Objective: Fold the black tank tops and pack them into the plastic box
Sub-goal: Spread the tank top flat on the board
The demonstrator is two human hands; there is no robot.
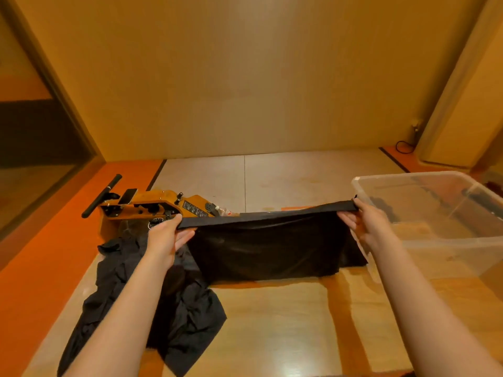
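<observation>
A heap of crumpled black tops lies on the wooden surface at the left, with a yellow machine just behind it. The left hand pinches one end of a top, thumb above the edge, fingers beneath. The top hangs stretched taut, its lower edge draping onto the surface. The right hand pinches the other end likewise, just beside the clear box at the right.

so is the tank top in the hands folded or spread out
Spread out: the left hand and right hand hold the black tank top taut by its upper edge; the rest hangs wide down to the table.
</observation>
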